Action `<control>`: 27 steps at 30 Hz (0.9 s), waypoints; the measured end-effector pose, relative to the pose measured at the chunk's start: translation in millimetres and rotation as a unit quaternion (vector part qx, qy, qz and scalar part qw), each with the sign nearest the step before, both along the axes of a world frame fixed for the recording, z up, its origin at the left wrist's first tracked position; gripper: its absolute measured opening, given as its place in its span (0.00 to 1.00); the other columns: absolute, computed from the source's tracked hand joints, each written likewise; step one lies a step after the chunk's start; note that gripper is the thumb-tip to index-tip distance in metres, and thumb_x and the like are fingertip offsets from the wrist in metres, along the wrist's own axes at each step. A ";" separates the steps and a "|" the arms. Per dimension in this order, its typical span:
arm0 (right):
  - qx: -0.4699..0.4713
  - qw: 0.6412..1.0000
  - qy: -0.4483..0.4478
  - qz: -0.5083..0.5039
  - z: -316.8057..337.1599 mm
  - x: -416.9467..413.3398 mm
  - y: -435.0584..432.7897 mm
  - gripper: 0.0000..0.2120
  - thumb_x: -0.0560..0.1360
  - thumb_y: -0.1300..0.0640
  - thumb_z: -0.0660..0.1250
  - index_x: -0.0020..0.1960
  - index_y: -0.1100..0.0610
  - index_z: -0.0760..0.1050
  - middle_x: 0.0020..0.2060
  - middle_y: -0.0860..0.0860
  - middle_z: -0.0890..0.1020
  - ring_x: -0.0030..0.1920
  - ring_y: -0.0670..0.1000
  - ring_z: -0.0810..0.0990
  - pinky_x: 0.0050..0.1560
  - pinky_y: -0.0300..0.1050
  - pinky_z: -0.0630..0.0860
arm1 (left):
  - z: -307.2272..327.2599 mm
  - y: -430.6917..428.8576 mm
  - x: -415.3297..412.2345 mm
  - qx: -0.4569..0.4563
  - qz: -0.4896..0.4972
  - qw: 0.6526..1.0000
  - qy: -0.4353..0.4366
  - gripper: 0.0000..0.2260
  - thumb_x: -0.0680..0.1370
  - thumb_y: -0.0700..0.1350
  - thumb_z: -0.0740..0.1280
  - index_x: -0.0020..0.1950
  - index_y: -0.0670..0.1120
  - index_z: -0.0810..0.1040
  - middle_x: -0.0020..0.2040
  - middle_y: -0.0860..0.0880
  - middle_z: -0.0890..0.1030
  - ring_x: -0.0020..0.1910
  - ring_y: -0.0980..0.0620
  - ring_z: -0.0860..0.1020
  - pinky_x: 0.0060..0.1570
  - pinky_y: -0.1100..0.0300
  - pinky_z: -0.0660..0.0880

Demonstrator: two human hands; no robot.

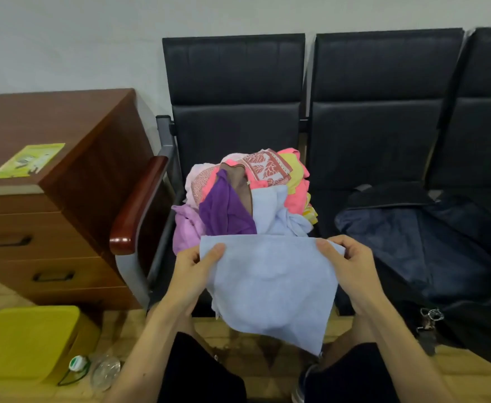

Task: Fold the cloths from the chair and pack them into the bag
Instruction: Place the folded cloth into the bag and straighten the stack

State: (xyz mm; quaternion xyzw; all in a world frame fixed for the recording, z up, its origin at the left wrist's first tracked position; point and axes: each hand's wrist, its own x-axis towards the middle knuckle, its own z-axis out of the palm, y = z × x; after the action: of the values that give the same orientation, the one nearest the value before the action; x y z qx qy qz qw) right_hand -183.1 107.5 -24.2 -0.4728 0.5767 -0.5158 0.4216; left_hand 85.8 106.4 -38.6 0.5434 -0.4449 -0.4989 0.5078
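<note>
A light blue cloth [270, 283] hangs in front of the black chair [235, 91]. My left hand [193, 274] pinches its upper left corner and my right hand [352, 269] pinches its upper right corner, so the top edge is stretched level. Behind it, on the chair's seat, lies a pile of cloths [247, 193]: purple, pink, lilac, yellow, pale blue and a red patterned one. A dark open bag [430, 242] sits on the seat to the right, its inside showing.
A wooden drawer cabinet [49, 216] stands at the left, with a green leaflet [27, 160] on top. A yellow box [29, 341] and a plastic bottle [101, 370] lie on the floor beside it. The chair's wooden armrest [135, 205] juts out at the left.
</note>
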 end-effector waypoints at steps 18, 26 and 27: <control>0.026 0.997 0.022 0.068 -17.7 49.7 11.6 0.07 0.77 0.56 0.70 0.44 0.60 0.80 0.30 0.56 0.83 0.28 0.50 0.80 0.30 0.41 0.75 | -13.1 6.8 -69.2 -0.051 -0.131 0.988 -0.059 0.11 0.81 0.46 0.67 0.44 0.46 0.85 0.38 0.39 0.82 0.38 0.48 0.78 0.40 0.53 0.73; 0.037 0.993 -0.055 0.100 -0.1 54.2 14.0 0.16 0.79 0.51 0.65 0.44 0.61 0.84 0.36 0.58 0.85 0.40 0.58 0.84 0.36 0.44 0.80 | -1.7 8.3 -67.6 -0.048 -0.166 0.981 -0.087 0.04 0.78 0.40 0.70 0.50 0.45 0.84 0.43 0.51 0.86 0.45 0.57 0.84 0.45 0.66 0.78; 0.039 0.992 -0.063 0.105 1.7 53.6 13.5 0.16 0.79 0.50 0.64 0.45 0.61 0.84 0.37 0.57 0.86 0.40 0.58 0.84 0.37 0.44 0.80 | -1.5 8.7 -66.2 -0.053 -0.165 0.982 -0.077 0.05 0.77 0.38 0.71 0.52 0.42 0.84 0.46 0.47 0.86 0.47 0.52 0.84 0.47 0.62 0.79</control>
State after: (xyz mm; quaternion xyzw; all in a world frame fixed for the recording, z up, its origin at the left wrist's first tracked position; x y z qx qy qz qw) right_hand -129.6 121.0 -22.5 -0.4810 0.5158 -0.4746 0.5266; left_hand 19.6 115.1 -40.0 0.4717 -0.5921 -0.5084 0.4104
